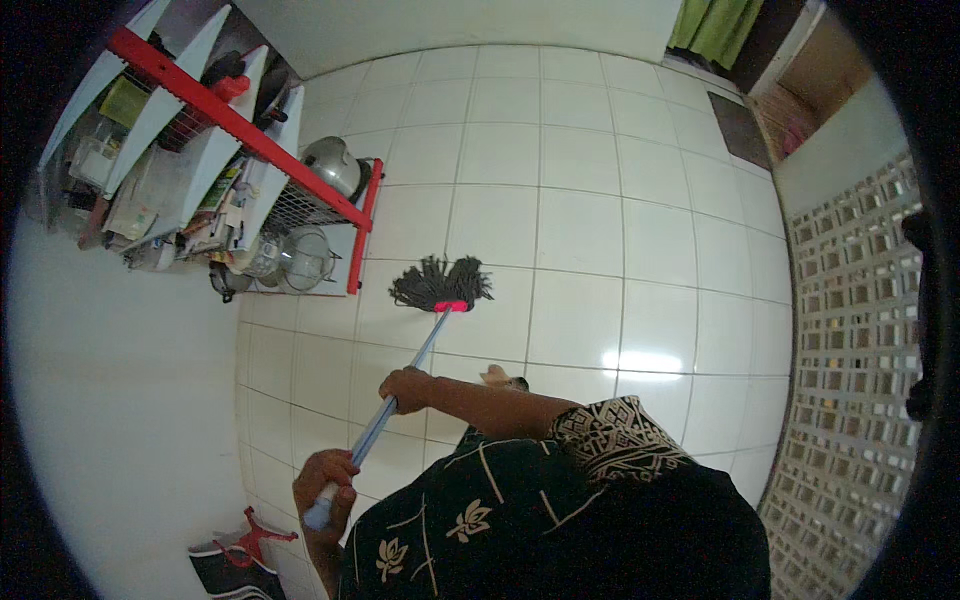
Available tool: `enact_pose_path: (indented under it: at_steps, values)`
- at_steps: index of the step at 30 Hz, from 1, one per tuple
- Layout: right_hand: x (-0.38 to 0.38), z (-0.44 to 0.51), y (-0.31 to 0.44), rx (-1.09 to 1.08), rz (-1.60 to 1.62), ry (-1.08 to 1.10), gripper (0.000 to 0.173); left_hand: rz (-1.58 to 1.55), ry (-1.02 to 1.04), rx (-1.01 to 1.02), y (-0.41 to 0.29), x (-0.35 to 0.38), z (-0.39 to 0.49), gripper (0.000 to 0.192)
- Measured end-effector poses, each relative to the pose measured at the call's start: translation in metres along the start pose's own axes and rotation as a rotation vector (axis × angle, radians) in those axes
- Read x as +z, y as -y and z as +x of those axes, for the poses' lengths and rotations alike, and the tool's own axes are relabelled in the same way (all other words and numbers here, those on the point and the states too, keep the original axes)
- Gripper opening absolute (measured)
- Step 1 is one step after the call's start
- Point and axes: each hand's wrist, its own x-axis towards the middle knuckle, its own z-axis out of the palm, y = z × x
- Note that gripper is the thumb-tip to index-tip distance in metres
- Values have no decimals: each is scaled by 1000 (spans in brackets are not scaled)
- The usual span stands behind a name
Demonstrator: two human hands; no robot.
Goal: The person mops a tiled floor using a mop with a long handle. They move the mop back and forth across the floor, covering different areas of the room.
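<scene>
A string mop's dark grey head (pixel 441 285) lies spread on the white tiled floor (pixel 577 225), just right of the red-framed shelf. Its pink socket joins a blue pole (pixel 375 431) that slants down toward me. My left hand (pixel 326 487) is wrapped round the pole close to its upper end. Farther down the pole, my right hand (pixel 407 390) grips it, with that forearm reaching across in front of my body. Part of a foot (pixel 504 377) shows beyond the right forearm.
At left a red-framed shelf rack (pixel 247 142) holds containers, papers and a metal pot (pixel 330 166). A red-legged item with a black seat (pixel 236 570) stands at lower left. A dark mat (pixel 739 129) lies by the doorway. Perforated blocks (pixel 855 322) line the right wall; a green curtain (pixel 716 30) hangs behind.
</scene>
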Motion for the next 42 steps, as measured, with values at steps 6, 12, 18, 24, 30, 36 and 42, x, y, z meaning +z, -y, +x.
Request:
enact_pose_path:
  at_steps: [6,12,18,24,30,36,42]
  values:
    - [-14,-132,9,246,3,-183,31,-191,215,126,-16,33,-9,38]
    - [35,-314,7,484,1,-573,24,-405,463,315,-35,143,-40,24]
    - [96,-464,-31,861,-27,-501,23,-421,630,184,-14,259,-109,13]
    - [154,-547,-52,995,-106,-475,21,-386,895,164,21,322,-154,23]
    - [177,-522,-45,992,-31,-553,22,-297,934,36,-5,276,-158,28]
    - [166,-387,3,780,68,-510,26,-51,615,81,-50,153,-168,24]
    - [166,-251,100,331,236,-462,37,214,309,-69,-106,65,-219,22]
